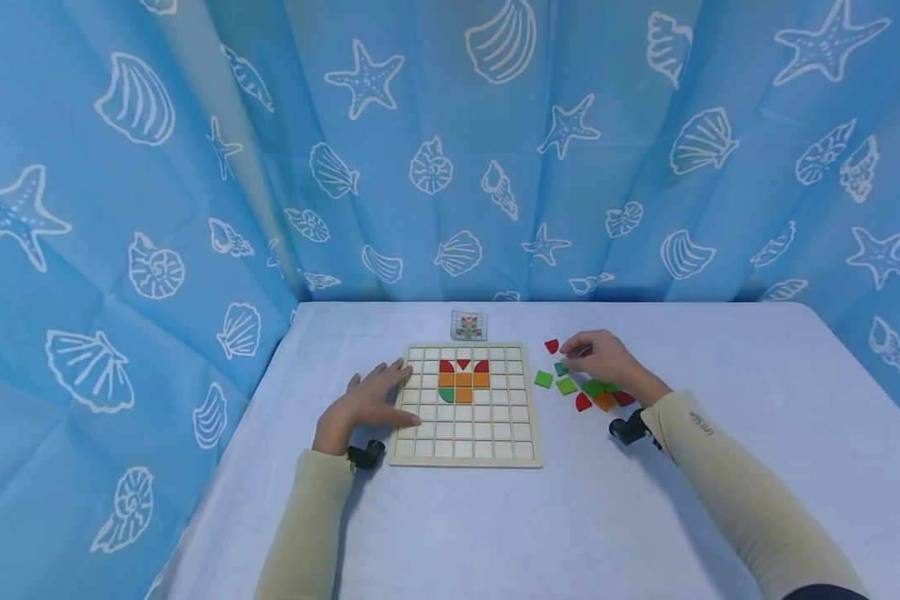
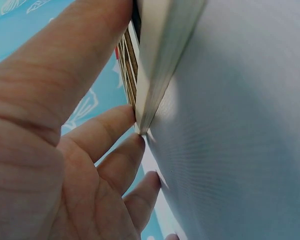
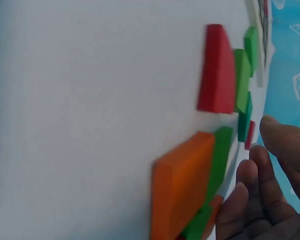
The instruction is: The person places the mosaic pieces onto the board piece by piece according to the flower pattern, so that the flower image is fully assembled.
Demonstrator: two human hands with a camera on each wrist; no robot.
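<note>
A wooden grid board [image 1: 465, 458] lies on the table with red, orange and teal pieces in its upper cells. My left hand [image 1: 367, 400] rests at its left edge, fingers spread, thumb [image 2: 55, 65] over the frame's side. To the right, my right hand [image 1: 603, 357] hovers over loose pieces, with bent fingers and a gap between thumb and fingertips. Just below those fingertips is a teal piece [image 1: 560, 368]. A red quarter-circle [image 1: 552, 346] lies beyond it. Nearby are light green squares [image 1: 566, 386], another red quarter-circle [image 1: 583, 402] and an orange square [image 3: 182, 182].
A small pattern card [image 1: 468, 326] with a coloured grid lies behind the board. Several green, orange and red pieces overlap under the right wrist. A blue shell-print curtain [image 1: 450, 208] hangs behind the white table [image 1: 480, 533] and along its left side.
</note>
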